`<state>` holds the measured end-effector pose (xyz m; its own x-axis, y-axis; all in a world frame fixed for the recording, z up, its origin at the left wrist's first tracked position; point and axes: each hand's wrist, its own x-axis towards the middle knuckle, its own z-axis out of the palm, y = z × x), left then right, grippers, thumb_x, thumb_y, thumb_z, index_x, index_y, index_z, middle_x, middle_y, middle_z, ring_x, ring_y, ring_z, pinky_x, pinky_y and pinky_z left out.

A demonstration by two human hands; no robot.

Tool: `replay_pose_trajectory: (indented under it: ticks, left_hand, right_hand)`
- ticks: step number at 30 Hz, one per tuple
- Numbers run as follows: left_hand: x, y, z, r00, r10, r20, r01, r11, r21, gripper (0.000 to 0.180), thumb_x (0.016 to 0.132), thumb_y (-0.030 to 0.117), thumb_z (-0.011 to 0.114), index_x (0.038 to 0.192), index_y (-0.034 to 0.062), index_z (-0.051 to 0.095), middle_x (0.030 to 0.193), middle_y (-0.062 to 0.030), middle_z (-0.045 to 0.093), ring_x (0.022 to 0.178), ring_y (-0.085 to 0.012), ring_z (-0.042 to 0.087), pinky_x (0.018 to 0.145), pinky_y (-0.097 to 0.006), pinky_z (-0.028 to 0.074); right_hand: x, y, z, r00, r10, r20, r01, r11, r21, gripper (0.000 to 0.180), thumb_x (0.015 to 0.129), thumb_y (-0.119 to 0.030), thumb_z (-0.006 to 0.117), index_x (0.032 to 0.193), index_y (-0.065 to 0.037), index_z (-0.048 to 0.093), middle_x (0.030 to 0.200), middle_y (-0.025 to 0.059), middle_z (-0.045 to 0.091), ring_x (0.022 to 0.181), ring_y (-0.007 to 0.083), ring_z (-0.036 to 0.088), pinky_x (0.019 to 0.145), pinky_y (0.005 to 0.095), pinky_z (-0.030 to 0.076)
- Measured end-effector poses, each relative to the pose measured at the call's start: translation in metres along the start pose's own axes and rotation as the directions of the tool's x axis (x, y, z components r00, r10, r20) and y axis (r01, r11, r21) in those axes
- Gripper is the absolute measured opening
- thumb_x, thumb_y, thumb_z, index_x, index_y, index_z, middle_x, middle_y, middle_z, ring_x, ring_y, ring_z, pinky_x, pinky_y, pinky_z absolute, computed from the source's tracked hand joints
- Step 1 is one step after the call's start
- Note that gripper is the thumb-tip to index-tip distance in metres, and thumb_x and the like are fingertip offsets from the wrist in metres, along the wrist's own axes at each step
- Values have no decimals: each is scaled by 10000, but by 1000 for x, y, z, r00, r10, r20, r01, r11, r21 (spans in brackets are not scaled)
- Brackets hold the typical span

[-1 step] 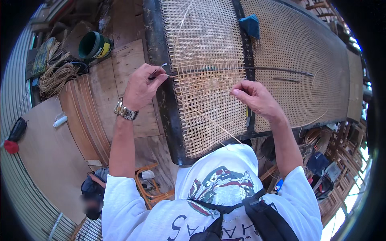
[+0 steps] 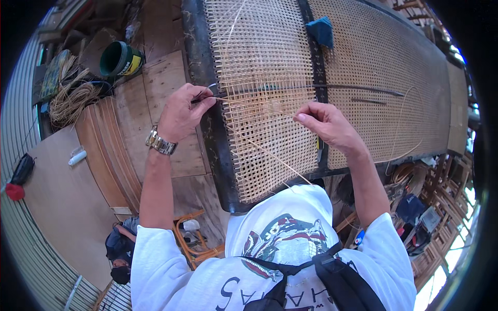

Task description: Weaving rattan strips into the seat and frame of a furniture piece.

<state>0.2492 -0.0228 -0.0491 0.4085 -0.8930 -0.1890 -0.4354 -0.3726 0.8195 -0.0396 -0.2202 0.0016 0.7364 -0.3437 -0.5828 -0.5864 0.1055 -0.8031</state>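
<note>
While the left hand [image 2: 181, 113] pinches a thin cane strand [image 2: 270, 153] at the dark frame [image 2: 207, 119] of the woven cane panel [image 2: 259, 67] and the right hand [image 2: 324, 122] pinches it mid-weave, a green bucket [image 2: 120, 59] and loose cane coils [image 2: 72, 98] lie on the plywood floor [image 2: 67, 207] beyond the frame's left edge.

The pale, open-weave cane panel [image 2: 264, 103] looks dry and matt, set in a dark, glossy lacquered wooden frame [image 2: 207, 129]. The unfinished plywood boards [image 2: 155, 93] look rough. A polished metal wristwatch [image 2: 161, 143] gleams; the blue cloth [image 2: 320, 30] looks soft.
</note>
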Motion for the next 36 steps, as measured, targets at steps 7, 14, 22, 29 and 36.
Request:
replay_pose_trajectory:
  ticks: [7, 14, 22, 29, 36]
  left_hand:
    - [8, 15, -5, 979, -108, 174, 95, 992, 81, 167, 915, 98, 673, 1060, 14, 679, 899, -58, 695, 769, -121, 619, 712, -268, 491]
    - [21, 0, -16, 910, -229, 347, 306, 934, -186, 207, 1005, 134, 529, 1131, 26, 653, 844, -23, 707, 628, -45, 515, 556, -210, 405]
    - [49, -31, -32, 658, -172, 733, 527, 800, -286, 274, 971, 176, 630, 1218, 63, 596, 886, -98, 734, 489, -15, 395, 429, -190, 266]
    - [27, -34, -15, 808, -173, 563, 447, 803, -394, 217, 960, 248, 658, 1105, 86, 658, 848, -74, 736, 497, -27, 451, 446, -184, 284]
    - [25, -43, -12, 831, -134, 540, 441, 750, -493, 194, 954, 243, 669, 1072, 89, 674, 797, -43, 702, 480, -28, 417, 447, -201, 280]
  right_hand:
    - [6, 24, -7, 980, 177, 95, -198, 930, 310, 239, 967, -243, 644, 1032, -14, 669, 824, -42, 596, 732, 23, 491, 642, 191, 409]
    - [23, 54, 0, 997, -21, -70, 33, 983, 182, 237, 959, -267, 668, 989, -33, 689, 844, -48, 610, 745, 30, 491, 658, 197, 408]
    - [59, 65, -18, 988, -156, -5, 156, 988, 4, 215, 952, -246, 673, 990, -36, 698, 783, -71, 578, 680, 20, 456, 601, 204, 380]
    - [57, 80, -9, 899, -363, -246, 294, 915, -275, 245, 928, -257, 668, 954, -16, 702, 742, 35, 629, 695, 101, 543, 674, 274, 467]
    - [25, 41, 11, 611, -684, -398, 279, 657, -701, 211, 943, -251, 616, 915, -49, 674, 869, 97, 652, 791, 262, 663, 710, 370, 528]
